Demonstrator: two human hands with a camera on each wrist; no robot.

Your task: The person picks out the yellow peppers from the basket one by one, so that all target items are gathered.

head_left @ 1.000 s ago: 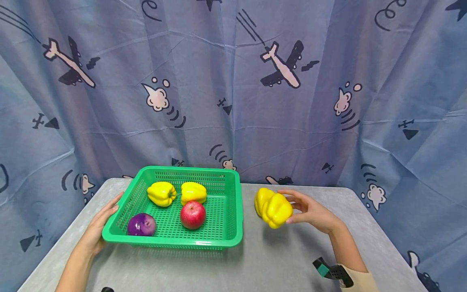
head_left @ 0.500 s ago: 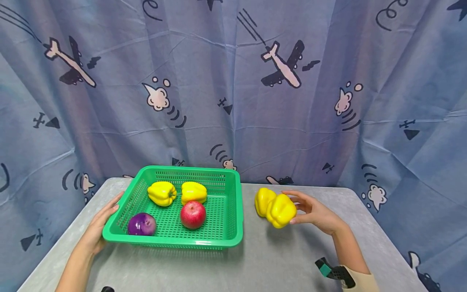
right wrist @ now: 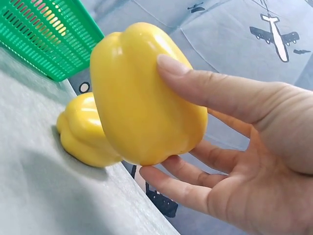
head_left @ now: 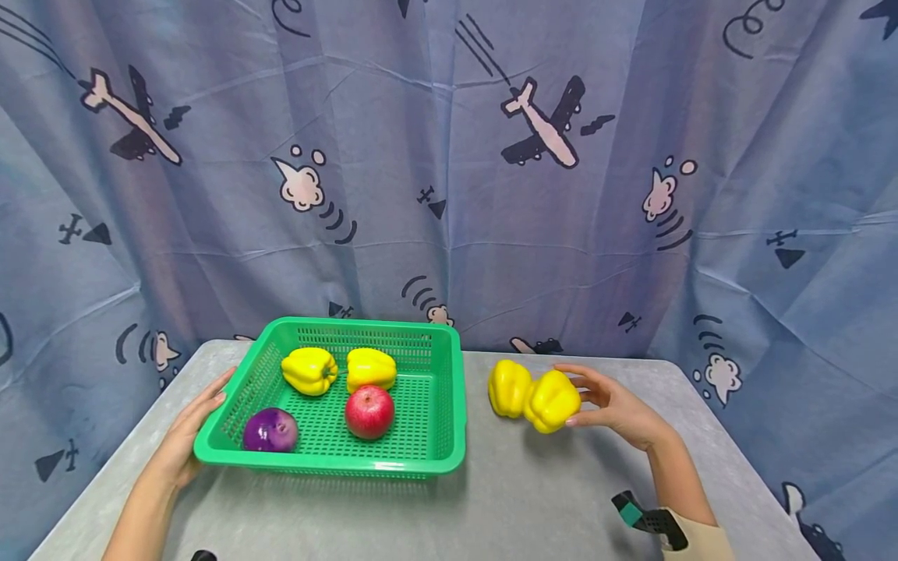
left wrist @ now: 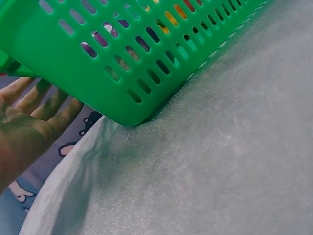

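My right hand (head_left: 617,411) pinches a yellow bell pepper (head_left: 553,401) between thumb and fingers, a little above the table. Behind and left of it, a second yellow bell pepper (head_left: 509,388) rests on the tabletop, as the right wrist view also shows. My left hand (head_left: 188,436) lies along the left side of a green plastic basket (head_left: 330,465). In the left wrist view its fingers (left wrist: 61,116) extend straight against the outer wall below the rim. Inside the basket are two yellow bell peppers (head_left: 309,371), a red round fruit (head_left: 369,412) and a shiny purple round vegetable (head_left: 270,430).
A grey table (head_left: 491,506) carries everything. Behind it hangs a blue curtain (head_left: 393,195) with printed airplanes. A dark strap with a green patch (head_left: 631,513) sits on the right wrist. The basket's right wall (head_left: 459,413) stands left of the loose peppers.
My right hand has moved rightward with its bell pepper, away from the basket, uncovering more of the pepper on the table. The left hand and basket stay in place.
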